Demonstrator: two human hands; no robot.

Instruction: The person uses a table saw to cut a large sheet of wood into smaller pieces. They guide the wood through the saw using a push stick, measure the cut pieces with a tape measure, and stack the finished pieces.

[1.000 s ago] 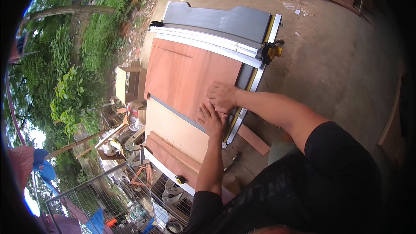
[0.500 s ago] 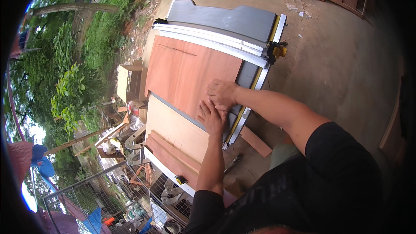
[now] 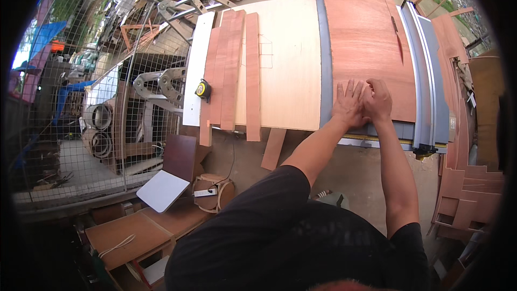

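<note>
A reddish plywood panel lies across a grey saw table, beside a silver rail fence on its right. My left hand rests flat on the panel's near part with fingers spread. Just right of it, touching or nearly so, my right hand presses on the panel with curled fingers; what is under them is hidden. A pale board lies left of the grey strip, carrying reddish wood strips. A yellow-black tape measure sits on strips at the far left.
Wire mesh fencing and folding metal ladder parts stand left. Low wooden furniture, a white panel and a round wooden piece with a power strip are lower left. Stacked reddish boards line the right side.
The view has swung round, so the table now runs across the upper frame with the mesh fence at left. Both my hands remain on the plywood panel in much the same pose.
</note>
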